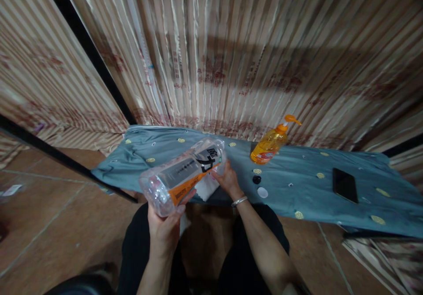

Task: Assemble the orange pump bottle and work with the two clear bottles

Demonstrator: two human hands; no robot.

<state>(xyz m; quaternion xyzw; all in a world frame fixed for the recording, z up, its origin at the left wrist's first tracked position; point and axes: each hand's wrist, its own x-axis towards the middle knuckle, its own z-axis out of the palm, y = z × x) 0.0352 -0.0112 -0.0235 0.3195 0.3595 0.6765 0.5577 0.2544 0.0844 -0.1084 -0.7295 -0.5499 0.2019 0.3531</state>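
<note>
A large clear plastic bottle (185, 171) with a grey and orange label lies tilted across both my hands, above the near part of the cloth-covered bench. My left hand (167, 222) grips its lower left end from beneath, with the thumb along the near side. Around the right end, my right hand (226, 180) is closed on the bottle; some of its fingers are hidden behind it. A white tissue or cloth (207, 187) shows below the bottle, between my hands. To the right lie a small black cap (257, 179) and a white round disc (262, 192).
An orange pump bottle (269, 145) stands toward the back of the blue-green cloth (307, 198). Farther right lies a black phone (345, 185). Striped curtains (211, 57) hang right behind the bench, and dark metal poles (89, 53) rise at the left.
</note>
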